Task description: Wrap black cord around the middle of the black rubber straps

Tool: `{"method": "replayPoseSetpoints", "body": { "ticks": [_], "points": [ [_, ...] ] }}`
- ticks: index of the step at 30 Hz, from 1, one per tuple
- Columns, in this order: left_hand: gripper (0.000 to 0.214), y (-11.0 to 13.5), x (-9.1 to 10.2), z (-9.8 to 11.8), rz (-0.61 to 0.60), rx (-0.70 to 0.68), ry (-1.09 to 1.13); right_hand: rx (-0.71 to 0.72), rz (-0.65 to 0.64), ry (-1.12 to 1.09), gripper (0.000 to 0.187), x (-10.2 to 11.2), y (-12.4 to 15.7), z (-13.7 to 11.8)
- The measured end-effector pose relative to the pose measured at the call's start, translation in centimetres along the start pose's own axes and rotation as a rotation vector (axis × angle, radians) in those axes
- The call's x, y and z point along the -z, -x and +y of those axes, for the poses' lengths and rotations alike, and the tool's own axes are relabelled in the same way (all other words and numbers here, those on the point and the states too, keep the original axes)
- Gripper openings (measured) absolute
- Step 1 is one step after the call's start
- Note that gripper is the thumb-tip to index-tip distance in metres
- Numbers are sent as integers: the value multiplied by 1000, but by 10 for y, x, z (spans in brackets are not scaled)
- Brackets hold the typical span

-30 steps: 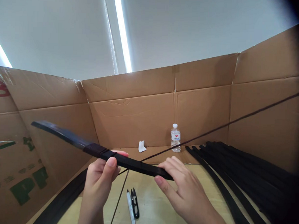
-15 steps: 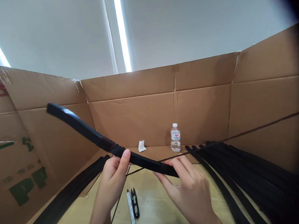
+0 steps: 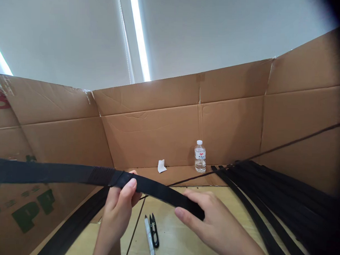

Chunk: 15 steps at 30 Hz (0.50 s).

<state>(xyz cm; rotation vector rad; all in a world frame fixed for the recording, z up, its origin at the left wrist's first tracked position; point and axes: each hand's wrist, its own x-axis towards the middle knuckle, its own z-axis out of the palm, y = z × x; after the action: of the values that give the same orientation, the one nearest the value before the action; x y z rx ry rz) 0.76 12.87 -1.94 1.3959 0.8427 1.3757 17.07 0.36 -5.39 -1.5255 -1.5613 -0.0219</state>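
Observation:
I hold a long flat black strip (image 3: pixel 59 173) level in front of me; it runs off the left edge of the view. My left hand (image 3: pixel 119 207) is closed on it next to a ribbed wrapped section, thumb on top. My right hand (image 3: pixel 211 225) grips the strip's right end (image 3: pixel 189 206), fingers curled over it. A thin black thread (image 3: pixel 269 149) stretches from the strip up to the right. Below my hands, a small pair of black thread snips (image 3: pixel 154 231) and a white stick (image 3: pixel 148 238) lie on the wooden table (image 3: pixel 177 239).
Brown cardboard walls (image 3: pixel 158 131) enclose the table on three sides. A heap of black strips (image 3: pixel 281 205) lies at the right and another bundle (image 3: pixel 71 228) at the left. A small water bottle (image 3: pixel 200 156) and a white paper scrap (image 3: pixel 161 166) stand by the back wall.
The strip's left end has swung down from a raised tilt to level and now reaches past the left edge. My right hand has slid over the strip's right end.

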Motion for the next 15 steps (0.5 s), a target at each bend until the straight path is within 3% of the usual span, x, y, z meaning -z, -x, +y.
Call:
{"method": "replayPoseSetpoints", "body": {
  "ticks": [3, 7, 11, 15],
  "points": [
    [50, -6, 6, -1, -130, -90, -79, 0, 29, -37, 17, -2, 1, -2],
    [63, -10, 6, -9, -305, -174, -148, 95, 284, 111, 14, -10, 0, 5],
    [63, -6, -3, -8, -301, -100, -102, 292, 471, 293, 7, -14, -2, 9],
    [47, -1, -7, -1, -211, 7, -37, 310, 388, 279, 25, -10, -4, 6]
  ]
}}
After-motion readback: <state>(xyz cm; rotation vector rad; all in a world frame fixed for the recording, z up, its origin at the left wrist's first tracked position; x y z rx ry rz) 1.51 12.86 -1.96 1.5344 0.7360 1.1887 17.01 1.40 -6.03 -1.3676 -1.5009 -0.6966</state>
